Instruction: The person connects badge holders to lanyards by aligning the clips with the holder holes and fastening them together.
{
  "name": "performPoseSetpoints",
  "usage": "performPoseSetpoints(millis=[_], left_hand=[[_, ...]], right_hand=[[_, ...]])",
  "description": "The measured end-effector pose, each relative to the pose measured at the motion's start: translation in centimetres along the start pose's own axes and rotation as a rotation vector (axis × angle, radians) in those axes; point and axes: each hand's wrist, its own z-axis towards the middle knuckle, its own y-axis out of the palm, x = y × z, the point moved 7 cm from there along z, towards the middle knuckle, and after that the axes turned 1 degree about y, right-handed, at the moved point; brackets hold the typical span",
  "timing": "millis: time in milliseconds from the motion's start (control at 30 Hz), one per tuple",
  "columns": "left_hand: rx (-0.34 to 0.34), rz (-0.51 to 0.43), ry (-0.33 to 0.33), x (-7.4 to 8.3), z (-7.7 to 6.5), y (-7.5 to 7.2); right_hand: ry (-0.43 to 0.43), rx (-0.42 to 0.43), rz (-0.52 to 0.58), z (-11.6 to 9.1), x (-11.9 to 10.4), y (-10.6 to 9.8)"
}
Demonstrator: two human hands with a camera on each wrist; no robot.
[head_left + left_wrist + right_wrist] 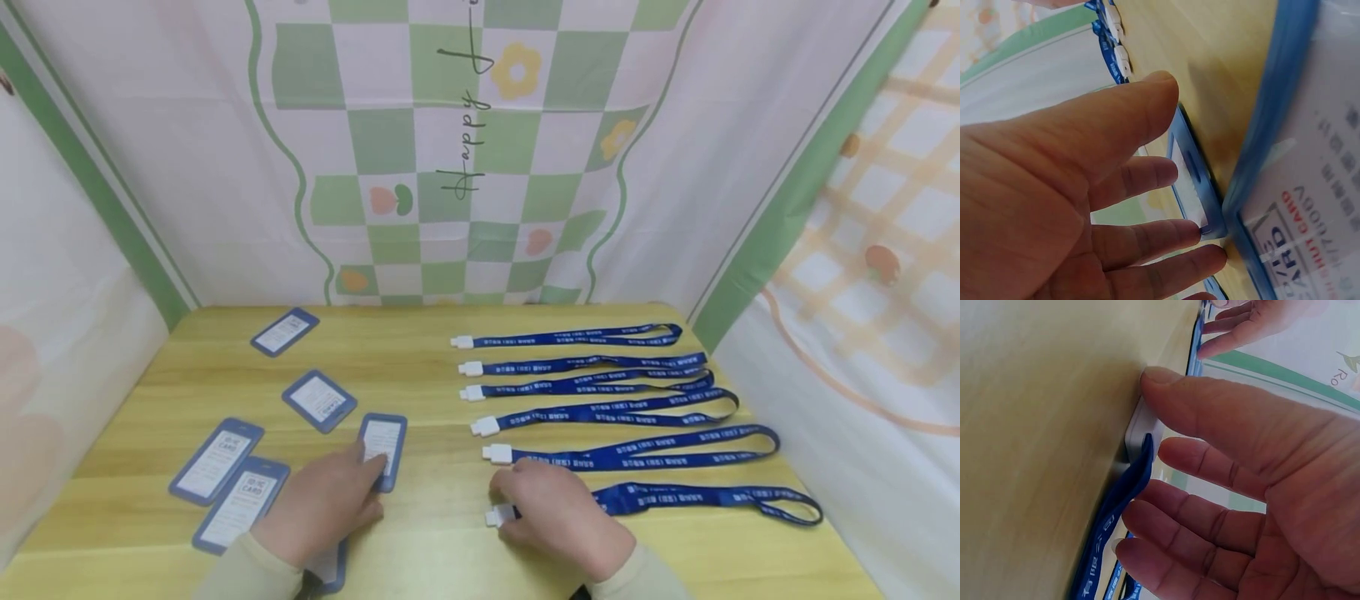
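My left hand [326,504] reaches over a blue-framed card holder [384,432] lying on the table, its fingertips at the holder's near left side. In the left wrist view the fingers [1144,240] are fairly straight beside that holder [1200,175], and the thumb stands apart from it. My right hand [558,512] is at the nearest blue lanyard [697,495], thumb and index finger about its white clip [497,517]. The right wrist view shows the thumb over the clip [1141,428], the index fingertip close on its other side, and the blue strap [1113,506] trailing below.
Several more card holders [217,461] lie across the left of the table [427,533], one partly under my left wrist. Farther back on the right, several blue lanyards [600,413] lie in rows, clips toward the middle. A patterned curtain [465,150] hangs behind the table.
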Motion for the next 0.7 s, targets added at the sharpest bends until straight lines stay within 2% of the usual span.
performPoseSetpoints(millis=[167, 433, 700], left_hand=[[0.001, 0.02, 0.013, 0.3, -0.1, 0.2], [0.029, 0.015, 0.055, 0.8, -0.1, 0.3], [0.017, 0.023, 0.081, 1.6, -0.5, 0.5]], right_hand=[[0.014, -0.006, 0.003, 0.0, -0.2, 0.1], [-0.016, 0.01, -0.006, -0.2, -0.5, 0.1], [-0.04, 0.029, -0.024, -0.2, -0.7, 0.2]])
